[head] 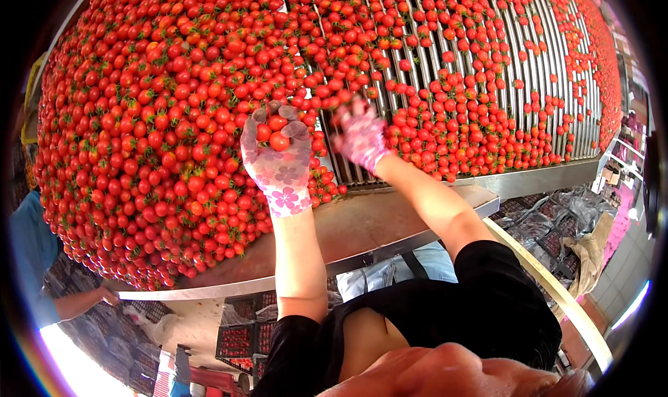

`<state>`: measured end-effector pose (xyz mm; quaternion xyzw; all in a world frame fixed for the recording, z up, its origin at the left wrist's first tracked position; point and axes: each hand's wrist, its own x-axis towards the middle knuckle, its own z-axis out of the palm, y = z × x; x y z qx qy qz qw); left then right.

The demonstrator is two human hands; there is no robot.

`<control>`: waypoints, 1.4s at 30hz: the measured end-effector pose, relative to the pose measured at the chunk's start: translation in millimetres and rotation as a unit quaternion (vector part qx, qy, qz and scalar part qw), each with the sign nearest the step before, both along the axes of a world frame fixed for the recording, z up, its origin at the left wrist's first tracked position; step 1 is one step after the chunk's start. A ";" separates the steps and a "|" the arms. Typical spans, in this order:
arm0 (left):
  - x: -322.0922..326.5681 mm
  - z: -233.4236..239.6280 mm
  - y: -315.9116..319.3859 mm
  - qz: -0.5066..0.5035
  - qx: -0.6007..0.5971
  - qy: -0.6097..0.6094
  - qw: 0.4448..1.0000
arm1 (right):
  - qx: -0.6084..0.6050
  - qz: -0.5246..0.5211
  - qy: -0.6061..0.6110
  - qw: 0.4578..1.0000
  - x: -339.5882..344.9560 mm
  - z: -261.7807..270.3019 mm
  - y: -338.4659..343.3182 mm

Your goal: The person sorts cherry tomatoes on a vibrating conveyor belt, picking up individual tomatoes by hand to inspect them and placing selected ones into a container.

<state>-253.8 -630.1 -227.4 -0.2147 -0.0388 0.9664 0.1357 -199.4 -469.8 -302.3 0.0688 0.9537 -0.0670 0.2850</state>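
Note:
My left hand, in a floral-print work glove with darkened fingers, is turned palm up. Its curled fingers hold a few cherry tomatoes. Beside it on the right, my right hand, in a pink floral glove, reaches over the metal rollers of a conveyor. Its blurred fingers touch or hover near tomatoes at the roller bed's left end; whether they grip any is unclear. A deep heap of red cherry tomatoes, many with green calyxes, spreads around and beyond my left hand. Looser tomatoes lie across the rollers.
A metal table edge runs between my body and the tomatoes. At far left stands another person in a blue sleeve, one hand at the table's rim. Stacked black plastic crates sit below; more crates with clear plastic are at right.

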 end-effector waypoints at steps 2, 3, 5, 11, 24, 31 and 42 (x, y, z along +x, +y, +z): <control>1.0 -4.3 1.0 0.000 -0.012 -0.007 1.000 | -0.149 0.021 0.031 0.988 25.4 -11.5 -0.5; 0.9 -6.0 -3.4 0.002 -0.016 -0.007 1.000 | -0.207 0.031 0.044 0.977 29.5 -7.7 1.4; -0.4 -7.6 -3.9 0.007 -0.013 -0.005 1.000 | -0.161 0.060 0.191 0.966 22.0 11.7 50.2; -0.4 -5.8 -2.6 0.014 -0.032 -0.024 0.999 | 0.247 -0.144 0.129 0.950 52.5 34.4 229.1; -3.0 -0.8 -14.4 0.035 -0.032 -0.031 0.998 | 0.089 -0.010 -0.125 0.988 71.0 28.9 68.3; -2.6 3.5 -14.5 0.042 -0.045 -0.052 0.997 | -0.045 0.153 0.029 0.987 31.6 2.7 49.7; -2.2 -4.3 -12.7 0.035 -0.022 -0.024 0.999 | 0.100 0.319 0.111 0.936 -30.0 -53.2 57.6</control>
